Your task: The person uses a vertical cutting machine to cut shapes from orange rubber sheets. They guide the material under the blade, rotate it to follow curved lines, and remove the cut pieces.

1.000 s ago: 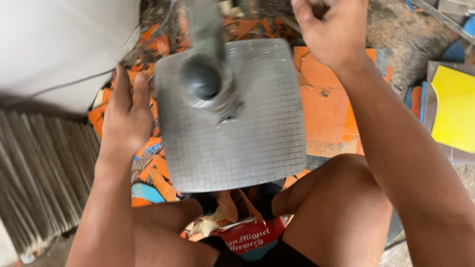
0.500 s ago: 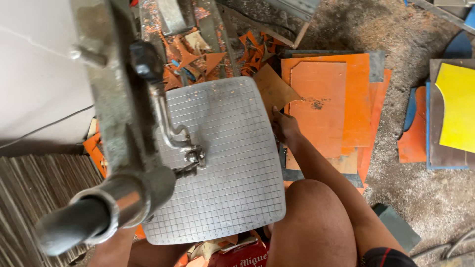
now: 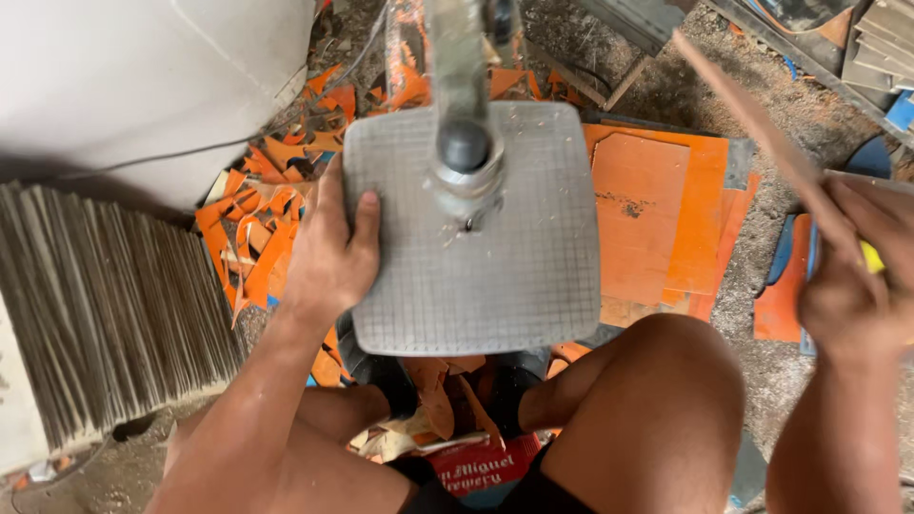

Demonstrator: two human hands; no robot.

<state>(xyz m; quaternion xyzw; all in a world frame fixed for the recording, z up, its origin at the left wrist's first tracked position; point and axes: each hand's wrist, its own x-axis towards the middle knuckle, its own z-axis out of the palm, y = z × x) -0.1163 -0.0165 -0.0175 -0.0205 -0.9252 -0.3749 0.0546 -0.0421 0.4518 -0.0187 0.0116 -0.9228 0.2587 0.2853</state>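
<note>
Fingers of the left hand [image 3: 333, 257] lie flat on the plate [image 3: 476, 266] edge; right hand [image 3: 857, 286] grips a sheet [image 3: 752, 119].

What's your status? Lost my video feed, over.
Left hand flat on the grey gridded plate edge. Right hand gripping a thin brown sheet, raised. Metal lever overhangs the plate.

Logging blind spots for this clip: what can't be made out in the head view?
- Thin brown sheet in the right hand: motion-blurred, so its material and outline are unclear.
- Press lever above the gridded metal plate: its top is cut off by the upper frame edge.
- Plate's centre: hidden by the lever's knob.
- Left hand: palm rests on the plate's left edge, covering it.
- Machine base: hidden by the plate and knees.
</note>
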